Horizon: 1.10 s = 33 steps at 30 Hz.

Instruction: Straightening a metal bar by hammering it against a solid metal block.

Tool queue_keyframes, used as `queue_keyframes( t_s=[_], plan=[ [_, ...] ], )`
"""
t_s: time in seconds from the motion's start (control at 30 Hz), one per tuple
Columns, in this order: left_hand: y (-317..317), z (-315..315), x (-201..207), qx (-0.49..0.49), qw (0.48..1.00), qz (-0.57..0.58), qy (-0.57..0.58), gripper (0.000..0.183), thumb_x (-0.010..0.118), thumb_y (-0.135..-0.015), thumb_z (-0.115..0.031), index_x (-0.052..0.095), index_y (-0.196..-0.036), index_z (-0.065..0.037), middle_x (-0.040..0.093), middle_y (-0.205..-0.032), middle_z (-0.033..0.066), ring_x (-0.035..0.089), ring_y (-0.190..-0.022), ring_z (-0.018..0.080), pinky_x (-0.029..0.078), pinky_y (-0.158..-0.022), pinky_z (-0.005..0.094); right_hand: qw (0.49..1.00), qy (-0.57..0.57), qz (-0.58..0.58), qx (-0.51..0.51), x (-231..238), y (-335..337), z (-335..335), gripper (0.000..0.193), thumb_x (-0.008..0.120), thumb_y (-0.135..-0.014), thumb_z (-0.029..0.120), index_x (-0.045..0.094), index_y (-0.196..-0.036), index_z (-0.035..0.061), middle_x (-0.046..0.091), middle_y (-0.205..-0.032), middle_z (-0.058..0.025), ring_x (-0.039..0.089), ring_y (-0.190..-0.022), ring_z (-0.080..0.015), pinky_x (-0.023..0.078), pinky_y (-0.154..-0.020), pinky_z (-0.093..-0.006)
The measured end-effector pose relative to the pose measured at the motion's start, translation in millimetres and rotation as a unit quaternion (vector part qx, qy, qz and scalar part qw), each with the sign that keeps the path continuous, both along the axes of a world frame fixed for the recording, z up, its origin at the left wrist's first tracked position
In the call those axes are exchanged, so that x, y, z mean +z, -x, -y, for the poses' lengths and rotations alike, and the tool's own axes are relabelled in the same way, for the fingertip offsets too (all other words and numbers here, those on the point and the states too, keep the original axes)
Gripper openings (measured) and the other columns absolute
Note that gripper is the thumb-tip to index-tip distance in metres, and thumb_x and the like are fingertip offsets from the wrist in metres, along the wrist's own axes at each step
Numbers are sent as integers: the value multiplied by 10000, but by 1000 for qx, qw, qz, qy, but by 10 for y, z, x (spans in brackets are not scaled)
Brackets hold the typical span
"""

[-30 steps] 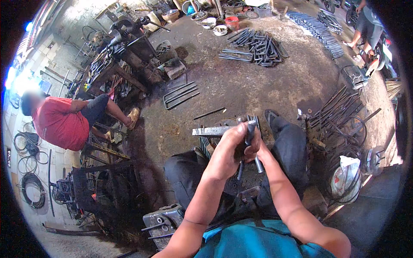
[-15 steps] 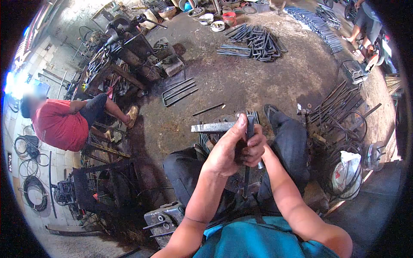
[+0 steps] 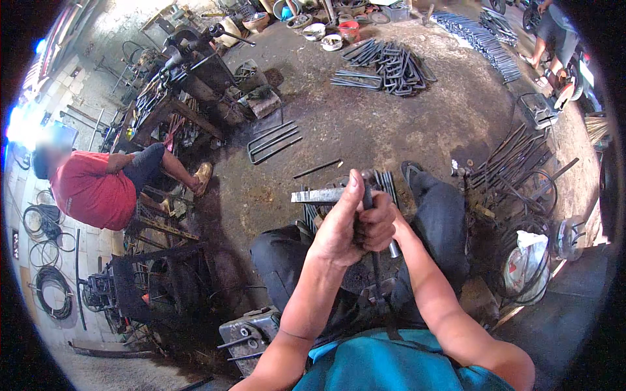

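Observation:
My left hand (image 3: 336, 236) is closed, thumb pointing up, around a dark metal rod (image 3: 376, 272) held upright between my knees. Fingers curled, my right hand (image 3: 378, 225) presses against the left one and grips the same rod. A shiny rounded metal end (image 3: 394, 249) pokes out below the right hand; what it belongs to is hidden. Just beyond my hands is a flat-topped metal block (image 3: 316, 196), partly covered by my left thumb. Several thin rods (image 3: 386, 184) stand behind the right hand.
Bent U-shaped rods (image 3: 274, 142) and a short bar (image 3: 317, 169) lie on the floor ahead. Farther off is a heap of bent rods (image 3: 398, 68). A person in a red shirt (image 3: 94, 189) sits left beside a machine bench. Loose rods (image 3: 512, 159) and a white sack (image 3: 527, 264) are at right.
Both hands have shifted slightly left, and the top of the rod leans further left than before. My right fingers have closed up against the left hand.

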<state>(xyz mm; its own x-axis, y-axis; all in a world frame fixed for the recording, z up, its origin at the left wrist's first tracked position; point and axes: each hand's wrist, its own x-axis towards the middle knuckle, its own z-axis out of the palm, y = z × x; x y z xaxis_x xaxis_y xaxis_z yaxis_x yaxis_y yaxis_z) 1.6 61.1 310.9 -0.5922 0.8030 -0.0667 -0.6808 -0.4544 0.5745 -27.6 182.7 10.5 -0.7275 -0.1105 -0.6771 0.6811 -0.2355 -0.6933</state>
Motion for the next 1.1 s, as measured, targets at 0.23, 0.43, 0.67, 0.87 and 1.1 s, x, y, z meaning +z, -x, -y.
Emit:
queue_keyframes(
  t_s=[0.23, 0.43, 0.67, 0.87, 1.1],
  plan=[
    [-18, -15, -23, 51, 995, 54, 60, 514, 403, -959, -599, 374, -705, -153, 279, -582, -56, 216, -448, 67, 188, -398, 233, 997, 80, -24, -6, -135, 50, -24, 573, 459, -923, 610, 517, -765, 62, 480, -553, -34, 453, -409, -152, 371, -386, -321],
    [56, 379, -796, 88, 970, 147, 170, 292, 501, -977, -399, 477, -840, -142, 343, -638, -55, 277, -492, 60, 226, -416, 223, 998, -39, -19, 46, 665, -33, -82, 525, 451, -937, 586, 499, -909, 64, 469, -588, -39, 455, -426, -163, 382, -395, -332],
    [-465, 952, -2065, 110, 920, 189, 326, 225, 493, -988, -307, 510, -892, -104, 449, -672, -17, 408, -539, 108, 336, -462, 260, 996, -35, -62, 58, 739, -87, -34, 397, 399, -1000, 471, 438, -1155, 108, 552, -685, -79, 478, -394, -153, 399, -337, -321],
    [-741, 798, -2075, 23, 905, 140, 400, 251, 473, -994, -277, 512, -961, -31, 501, -668, 34, 525, -505, 162, 454, -424, 319, 999, -5, -13, 34, 684, 41, -148, 390, 451, -977, 463, 502, -976, 76, 538, -695, -45, 543, -468, -159, 469, -366, -339],
    [-52, 552, -2200, 95, 873, -86, 470, 301, 483, -985, -307, 538, -919, -19, 541, -682, 61, 531, -609, 157, 451, -531, 374, 993, -36, 9, 111, 738, 322, -367, 253, 655, -836, 280, 503, -759, 93, 484, -576, -13, 488, -432, -145, 422, -379, -321]
  ],
)
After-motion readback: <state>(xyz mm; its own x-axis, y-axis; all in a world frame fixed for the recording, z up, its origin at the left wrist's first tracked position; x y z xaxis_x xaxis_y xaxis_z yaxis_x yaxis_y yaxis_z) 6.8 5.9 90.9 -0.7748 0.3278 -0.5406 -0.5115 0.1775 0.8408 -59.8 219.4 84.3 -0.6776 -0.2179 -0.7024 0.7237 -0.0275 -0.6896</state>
